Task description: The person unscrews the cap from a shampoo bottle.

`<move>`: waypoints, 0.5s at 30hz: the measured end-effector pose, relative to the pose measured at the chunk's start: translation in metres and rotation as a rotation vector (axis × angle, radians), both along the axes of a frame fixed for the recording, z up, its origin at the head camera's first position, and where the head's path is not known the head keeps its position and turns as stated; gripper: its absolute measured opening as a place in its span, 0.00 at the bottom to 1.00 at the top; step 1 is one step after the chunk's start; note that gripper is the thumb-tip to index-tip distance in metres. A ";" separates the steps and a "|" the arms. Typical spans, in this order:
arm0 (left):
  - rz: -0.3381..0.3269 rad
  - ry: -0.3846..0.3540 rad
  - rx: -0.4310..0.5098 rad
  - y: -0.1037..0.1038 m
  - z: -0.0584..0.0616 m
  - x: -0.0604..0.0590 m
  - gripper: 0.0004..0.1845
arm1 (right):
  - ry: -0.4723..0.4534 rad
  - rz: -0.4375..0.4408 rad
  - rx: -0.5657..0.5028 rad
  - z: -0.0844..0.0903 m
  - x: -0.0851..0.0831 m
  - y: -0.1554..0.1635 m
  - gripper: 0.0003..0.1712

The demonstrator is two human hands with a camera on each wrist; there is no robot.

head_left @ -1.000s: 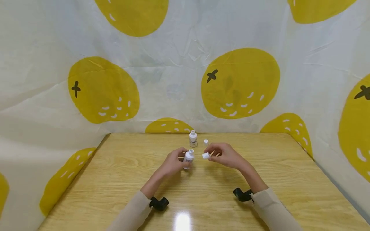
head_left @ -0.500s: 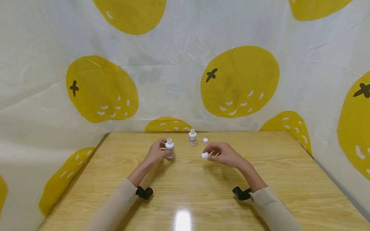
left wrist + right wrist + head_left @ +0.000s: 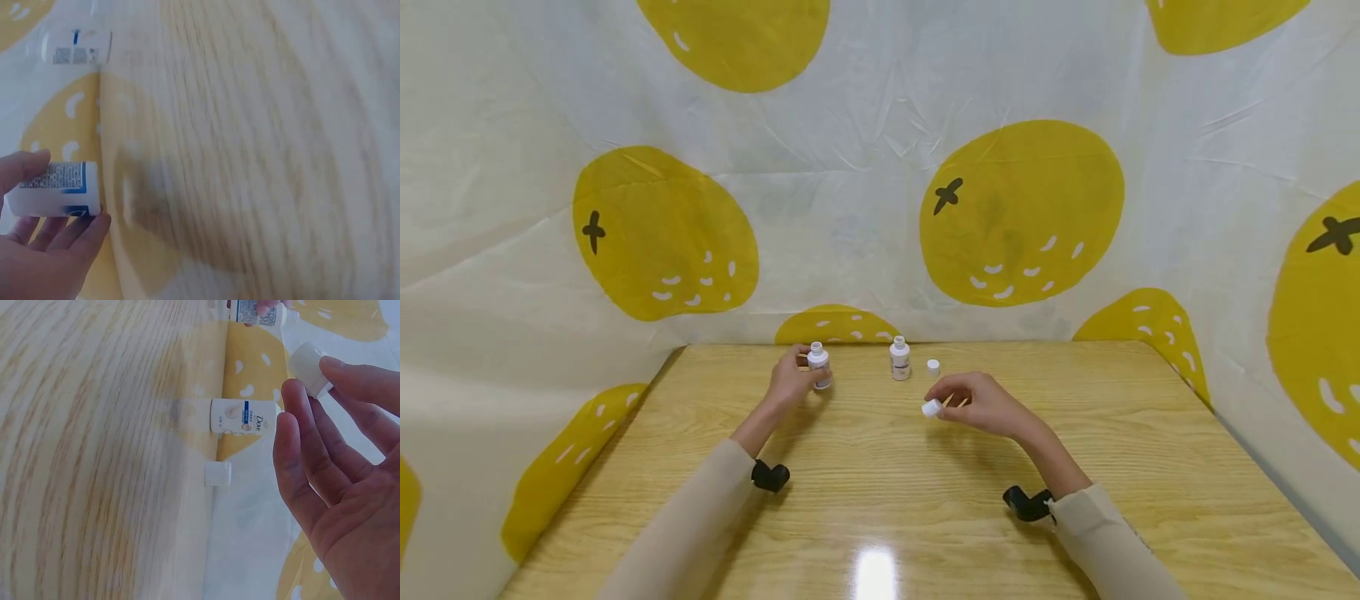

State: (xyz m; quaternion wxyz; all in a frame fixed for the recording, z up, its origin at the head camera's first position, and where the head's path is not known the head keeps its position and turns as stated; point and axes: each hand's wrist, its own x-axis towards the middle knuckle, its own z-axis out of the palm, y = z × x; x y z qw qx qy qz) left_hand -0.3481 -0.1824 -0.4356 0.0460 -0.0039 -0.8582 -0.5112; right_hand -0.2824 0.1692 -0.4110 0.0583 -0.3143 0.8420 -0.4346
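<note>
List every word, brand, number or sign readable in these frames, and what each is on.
"Dove" on the standing bottle beside the loose cap.
Held bottle in the left hand: blue-edged label, small print blurred, unreadable.
Cap held in the right hand: no text.

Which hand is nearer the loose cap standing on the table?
Right. The right hand, pinching another cap, sits just in front of the loose cap; the left hand is far to its left, holding a bottle.

An open white bottle [image 3: 818,365] stands upright, held; its white cap [image 3: 931,407] is pinched apart.
</note>
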 end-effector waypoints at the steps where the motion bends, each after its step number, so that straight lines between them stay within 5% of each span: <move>1: 0.004 0.003 -0.004 -0.001 0.000 -0.002 0.30 | 0.000 0.002 0.005 0.000 0.000 0.000 0.13; 15: 0.020 -0.009 -0.012 -0.002 -0.009 -0.017 0.29 | -0.007 -0.012 0.046 -0.001 0.001 0.000 0.17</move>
